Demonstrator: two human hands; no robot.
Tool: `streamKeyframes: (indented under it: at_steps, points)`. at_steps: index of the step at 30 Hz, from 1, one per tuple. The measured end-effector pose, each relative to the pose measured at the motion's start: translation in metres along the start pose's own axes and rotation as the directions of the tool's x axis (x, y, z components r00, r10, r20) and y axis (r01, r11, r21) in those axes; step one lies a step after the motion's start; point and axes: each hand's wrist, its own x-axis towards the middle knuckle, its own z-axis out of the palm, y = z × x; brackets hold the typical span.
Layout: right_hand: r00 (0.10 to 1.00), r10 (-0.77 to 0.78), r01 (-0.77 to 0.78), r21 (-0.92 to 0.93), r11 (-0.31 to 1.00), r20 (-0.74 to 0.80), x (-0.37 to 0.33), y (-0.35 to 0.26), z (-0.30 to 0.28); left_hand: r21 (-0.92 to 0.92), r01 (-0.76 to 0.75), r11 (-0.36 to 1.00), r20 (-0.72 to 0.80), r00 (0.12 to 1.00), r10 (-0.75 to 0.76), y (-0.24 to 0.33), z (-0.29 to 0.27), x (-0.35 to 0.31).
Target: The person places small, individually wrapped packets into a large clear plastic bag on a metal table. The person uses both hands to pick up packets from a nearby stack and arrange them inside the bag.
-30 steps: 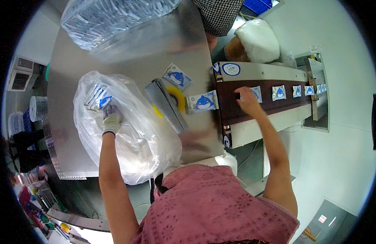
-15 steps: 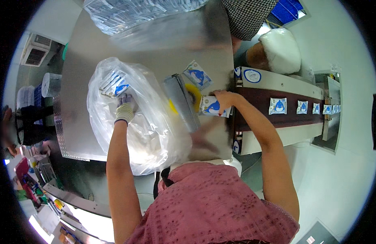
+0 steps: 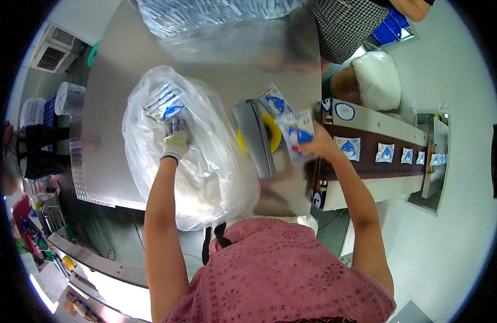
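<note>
My left hand [image 3: 176, 141], in a striped work glove, lies inside a large clear plastic bag [image 3: 216, 177]. Its fingers stretch out flat against the near end of a row of white-and-blue packets [image 3: 165, 102]. My bare right hand [image 3: 319, 144] grips a white packet with a blue animal print [image 3: 298, 132], raised and tilted at the table's right edge; whether a second packet is behind it, I cannot tell. Beside it lie a dark grey folded strip [image 3: 254, 139] and a yellow tape roll [image 3: 275, 134]. Another loose packet [image 3: 275, 100] rests just beyond them.
At the right, a dark conveyor belt [image 3: 367, 167] carries several spaced packets [image 3: 384, 152] toward the metal table [image 3: 216, 70]. A big bag full of packets [image 3: 216, 16] sits at the far edge. A person in a checked garment [image 3: 345, 27] stands at far right, near a white wrapped bundle [image 3: 377, 81].
My right hand has lifted its packet from the table by the belt end and turned it more upright. The belt packets have advanced toward me. My left hand stays by the row in the bag.
</note>
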Motion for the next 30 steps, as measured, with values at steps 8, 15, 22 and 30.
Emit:
streamKeyframes:
  at_steps: [8, 15, 22, 30]
  points:
    - [0.837, 0.354, -0.497, 0.308, 0.811, 0.417, 0.154, 0.021, -0.002, -0.039, -0.004, 0.999, -0.043, 0.999, 0.002, 0.006, -0.006, 0.0]
    - [0.846, 0.313, -0.431, 0.209, 0.878, 0.431, 0.163, 0.034, 0.002, -0.038, -0.015, 0.999, -0.146, 0.989, 0.01, 0.0, 0.011, 0.0]
    - [0.94, 0.337, -0.171, 0.774, 0.61, -0.058, 0.128, 0.012, -0.013, -0.047, -0.043, 0.998, -0.119, 0.992, 0.037, -0.004, 0.008, -0.008]
    - [0.742, -0.463, 0.478, 0.103, 0.872, 0.484, 0.118, -0.202, 0.153, -0.048, -0.122, 0.991, 0.002, 0.992, 0.122, 0.036, 0.011, -0.058]
